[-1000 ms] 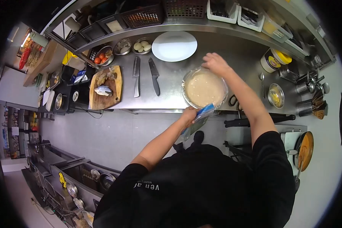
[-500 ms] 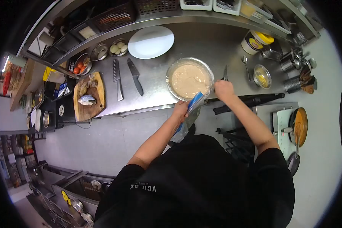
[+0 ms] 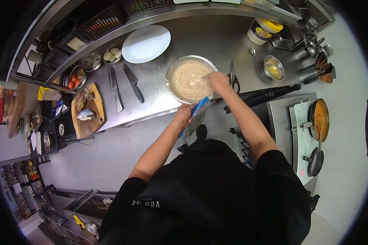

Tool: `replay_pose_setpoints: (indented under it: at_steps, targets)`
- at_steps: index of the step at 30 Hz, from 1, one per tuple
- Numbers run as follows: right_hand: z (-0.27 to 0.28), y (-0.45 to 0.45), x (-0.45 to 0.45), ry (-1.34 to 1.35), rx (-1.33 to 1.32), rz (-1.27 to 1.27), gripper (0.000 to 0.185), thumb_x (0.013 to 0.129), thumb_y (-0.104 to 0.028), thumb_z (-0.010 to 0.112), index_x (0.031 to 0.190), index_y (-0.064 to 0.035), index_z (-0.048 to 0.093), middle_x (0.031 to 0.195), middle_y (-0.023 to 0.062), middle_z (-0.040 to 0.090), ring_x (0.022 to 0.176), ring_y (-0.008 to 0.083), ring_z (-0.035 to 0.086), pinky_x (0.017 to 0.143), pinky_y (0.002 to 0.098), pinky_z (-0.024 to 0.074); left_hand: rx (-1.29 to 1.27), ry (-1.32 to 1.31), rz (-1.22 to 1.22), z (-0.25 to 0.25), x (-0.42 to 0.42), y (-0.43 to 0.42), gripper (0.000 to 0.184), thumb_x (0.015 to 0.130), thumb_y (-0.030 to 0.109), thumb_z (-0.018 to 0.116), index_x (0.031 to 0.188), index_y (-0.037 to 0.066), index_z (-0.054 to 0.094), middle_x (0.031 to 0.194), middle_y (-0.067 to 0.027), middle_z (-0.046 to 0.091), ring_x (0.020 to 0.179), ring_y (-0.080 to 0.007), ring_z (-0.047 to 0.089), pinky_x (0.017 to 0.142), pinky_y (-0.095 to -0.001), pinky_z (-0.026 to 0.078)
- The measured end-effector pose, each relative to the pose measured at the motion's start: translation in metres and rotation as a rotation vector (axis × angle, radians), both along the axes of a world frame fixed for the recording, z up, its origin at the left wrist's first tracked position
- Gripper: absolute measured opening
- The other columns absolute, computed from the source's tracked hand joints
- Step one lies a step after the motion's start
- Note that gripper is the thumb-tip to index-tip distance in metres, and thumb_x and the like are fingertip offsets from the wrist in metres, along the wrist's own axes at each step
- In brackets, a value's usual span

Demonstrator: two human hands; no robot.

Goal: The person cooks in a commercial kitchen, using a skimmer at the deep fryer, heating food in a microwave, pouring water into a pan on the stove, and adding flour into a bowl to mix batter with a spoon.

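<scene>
A metal bowl (image 3: 170, 90) of thick pinkish-beige mixture (image 3: 188, 81) stands at the counter's front edge. My left hand (image 3: 183, 114) grips a clear plastic zip bag (image 3: 197, 121) by its blue-banded top, against the bowl's near side. The bag hangs down below the counter edge. My right hand (image 3: 219, 83) is closed over the bowl's right rim; whatever it holds reaches into the mixture and is mostly hidden by the fingers. Just right of that hand lies a pair of scissors (image 3: 233, 73), blades pointing away from me.
Left of the bowl lie two knives (image 3: 133, 83), a white oval plate (image 3: 146, 44) and a wooden board (image 3: 95, 118) with fish on it. To the right are a spoon (image 3: 255, 60), a small metal bowl (image 3: 273, 68) and a yellow-lidded tub (image 3: 259, 33). An orange-filled pan (image 3: 322, 118) sits on a cooker.
My right hand has moved left from over the scissors' handles to the bowl, uncovering the handles. The mixture's surface is newly stirred near it. My left hand still holds the bag.
</scene>
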State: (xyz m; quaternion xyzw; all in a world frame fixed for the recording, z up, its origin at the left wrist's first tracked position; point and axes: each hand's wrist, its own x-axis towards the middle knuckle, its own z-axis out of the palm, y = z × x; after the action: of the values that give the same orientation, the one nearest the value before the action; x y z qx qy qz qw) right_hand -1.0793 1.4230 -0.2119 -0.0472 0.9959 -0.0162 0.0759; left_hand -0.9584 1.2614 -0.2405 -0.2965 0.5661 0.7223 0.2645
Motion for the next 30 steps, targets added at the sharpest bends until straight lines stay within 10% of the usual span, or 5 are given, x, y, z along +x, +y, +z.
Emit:
replay_pose_setpoints:
  at_steps: [4,18,22,26,30]
  targets:
    - [0.020,0.003,0.005,-0.197,-0.150,0.161,0.023,0.078,-0.021,0.054,0.088,-0.0038,0.067,0.090,0.0174,0.065,0.082,0.0312,0.065,0.074,0.0428,0.0501,-0.061,0.002,-0.045,0.003,-0.002,-0.006,0.028,0.085,0.029,0.064,0.079,0.005,0.050,0.054,-0.0008,0.050,0.032,-0.0079,0.035,0.027,-0.0238,0.023]
    - [0.009,-0.010,-0.022,-0.054,-0.085,0.074,0.024,0.076,-0.030,0.062,0.095,-0.0165,0.069,0.091,0.0102,0.067,0.083,0.0289,0.065,0.072,0.0386,0.0509,-0.023,-0.009,-0.063,0.003,-0.005,-0.007,0.026,0.086,0.025,0.063,0.076,0.003,0.053,0.052,-0.0016,0.051,0.030,-0.0085,0.034,0.027,-0.0240,0.022]
    - [0.030,0.003,-0.020,-0.361,-0.022,0.100,0.022,0.078,-0.025,0.057,0.094,-0.0163,0.069,0.094,0.0118,0.066,0.089,0.0293,0.063,0.077,0.0401,0.0496,-0.048,-0.001,-0.046,0.003,-0.004,-0.009,0.025,0.086,0.025,0.063,0.076,0.004,0.053,0.051,-0.0012,0.051,0.030,-0.0086,0.033,0.027,-0.0243,0.021]
    - [-0.006,0.007,-0.018,-0.019,-0.108,0.132,0.022,0.074,-0.028,0.062,0.091,-0.0161,0.070,0.088,0.0113,0.067,0.080,0.0284,0.065,0.070,0.0389,0.0513,0.015,0.011,-0.095,-0.007,-0.005,-0.008,0.027,0.085,0.027,0.064,0.075,0.004,0.052,0.051,-0.0009,0.050,0.030,-0.0085,0.033,0.027,-0.0248,0.020]
    - [0.022,0.015,-0.014,-0.358,-0.025,0.049,0.022,0.077,-0.029,0.058,0.093,-0.0170,0.070,0.093,0.0108,0.066,0.085,0.0291,0.064,0.073,0.0393,0.0504,-0.053,-0.011,-0.038,0.006,-0.004,-0.009,0.029,0.084,0.029,0.064,0.074,0.005,0.052,0.050,-0.0005,0.049,0.030,-0.0083,0.033,0.027,-0.0249,0.021]
